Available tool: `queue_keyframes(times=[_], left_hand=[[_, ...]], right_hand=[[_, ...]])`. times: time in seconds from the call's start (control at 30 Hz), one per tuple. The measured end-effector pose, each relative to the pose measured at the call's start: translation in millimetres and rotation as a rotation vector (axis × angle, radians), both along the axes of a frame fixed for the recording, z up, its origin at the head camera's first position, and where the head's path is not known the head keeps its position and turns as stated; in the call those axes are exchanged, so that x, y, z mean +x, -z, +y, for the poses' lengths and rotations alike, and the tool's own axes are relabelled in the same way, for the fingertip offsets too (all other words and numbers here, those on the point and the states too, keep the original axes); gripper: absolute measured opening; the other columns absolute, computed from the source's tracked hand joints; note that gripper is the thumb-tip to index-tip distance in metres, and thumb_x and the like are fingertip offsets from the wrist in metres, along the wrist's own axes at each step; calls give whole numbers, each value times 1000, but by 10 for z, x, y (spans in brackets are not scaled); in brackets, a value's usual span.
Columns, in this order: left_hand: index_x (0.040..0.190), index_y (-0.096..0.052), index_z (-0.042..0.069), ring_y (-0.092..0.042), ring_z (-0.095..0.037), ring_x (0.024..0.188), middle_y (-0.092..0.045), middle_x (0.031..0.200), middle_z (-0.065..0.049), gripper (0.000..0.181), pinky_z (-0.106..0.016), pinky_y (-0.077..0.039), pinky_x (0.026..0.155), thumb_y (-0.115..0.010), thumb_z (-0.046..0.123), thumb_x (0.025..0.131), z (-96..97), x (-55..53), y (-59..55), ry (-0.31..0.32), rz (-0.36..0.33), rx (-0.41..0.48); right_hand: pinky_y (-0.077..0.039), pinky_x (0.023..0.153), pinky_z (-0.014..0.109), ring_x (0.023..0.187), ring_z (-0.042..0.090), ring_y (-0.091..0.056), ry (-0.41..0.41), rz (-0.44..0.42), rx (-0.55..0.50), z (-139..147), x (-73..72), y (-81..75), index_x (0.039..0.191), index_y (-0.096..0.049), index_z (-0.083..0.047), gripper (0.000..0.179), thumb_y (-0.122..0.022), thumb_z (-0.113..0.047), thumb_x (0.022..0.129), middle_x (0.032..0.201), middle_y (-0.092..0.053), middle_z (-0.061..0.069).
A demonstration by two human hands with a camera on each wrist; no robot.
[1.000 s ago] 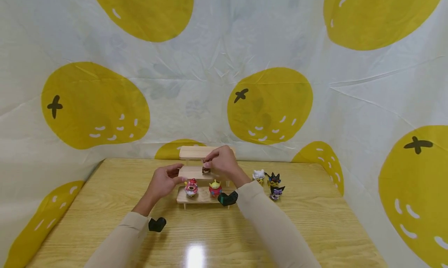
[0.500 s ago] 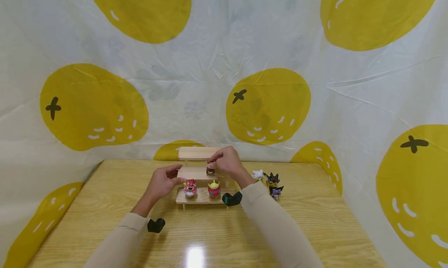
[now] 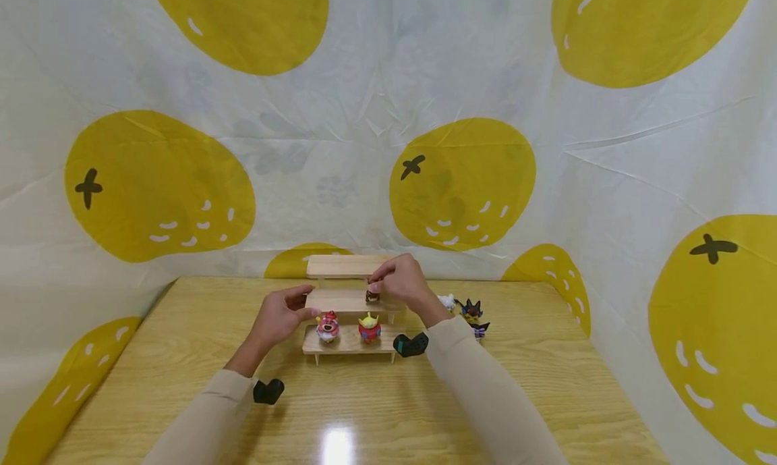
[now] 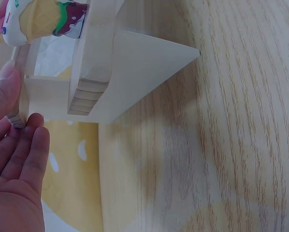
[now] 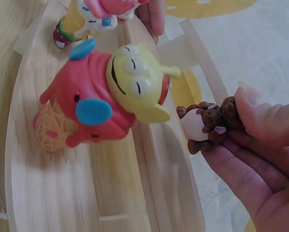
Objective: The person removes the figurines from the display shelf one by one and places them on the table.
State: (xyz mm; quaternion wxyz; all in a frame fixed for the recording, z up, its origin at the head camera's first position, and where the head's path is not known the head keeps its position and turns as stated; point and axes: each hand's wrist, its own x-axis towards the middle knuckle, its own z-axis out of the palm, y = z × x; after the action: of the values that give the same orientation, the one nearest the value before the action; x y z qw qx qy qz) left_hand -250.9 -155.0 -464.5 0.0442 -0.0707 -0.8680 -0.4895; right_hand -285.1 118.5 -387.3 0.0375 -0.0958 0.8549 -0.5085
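Note:
A three-tier wooden display stand (image 3: 346, 266) stands on the table. My left hand (image 3: 276, 320) grips the left end of its middle shelf (image 3: 334, 299), thumb on one face and fingers on the other in the left wrist view. Between thumb and fingers, my right hand (image 3: 403, 283) pinches a small brown bear figurine (image 5: 209, 121) with a white belly, over the right part of that shelf. Whether the bear touches the wood I cannot tell. On the lowest shelf sit a pink bear figurine (image 3: 328, 328) at left and a green three-eyed alien figurine (image 3: 369, 330) in red.
Right of the stand, partly behind my right sleeve, are a white-topped figurine (image 3: 447, 302), a black-eared one (image 3: 471, 310) and a black-and-purple one (image 3: 480, 331). A curtain with yellow fruit print (image 3: 467, 181) hangs behind the wooden table (image 3: 340, 397).
My right hand has slid to the right along the middle shelf with the brown bear figurine. The left hand keeps its grip on the shelf end. The view has shifted slightly.

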Motion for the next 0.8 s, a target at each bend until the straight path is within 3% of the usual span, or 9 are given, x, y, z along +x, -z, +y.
queue_keyframes(times=[0.53, 0.8], left_hand=[[145, -61, 1, -68, -38, 124, -63, 145, -22, 55, -50, -60, 103, -79, 15, 94, 6, -4, 18, 10, 0, -11], [144, -62, 3, -68, -37, 124, -63, 145, -21, 55, -50, -59, 104, -79, 17, 94, -3, -4, 12, 1, 3, -20]], right_hand=[[-60, 74, 27, 85, 19, -73, 2, -4, 6, 198, -19, 0, 87, -83, -1, 3, -84, 0, 84, 91, -82, 10], [-62, 78, 32, 81, 18, -74, 1, -14, 13, 280, -42, 10, 88, -84, -4, 5, -84, -1, 84, 94, -82, 10]])
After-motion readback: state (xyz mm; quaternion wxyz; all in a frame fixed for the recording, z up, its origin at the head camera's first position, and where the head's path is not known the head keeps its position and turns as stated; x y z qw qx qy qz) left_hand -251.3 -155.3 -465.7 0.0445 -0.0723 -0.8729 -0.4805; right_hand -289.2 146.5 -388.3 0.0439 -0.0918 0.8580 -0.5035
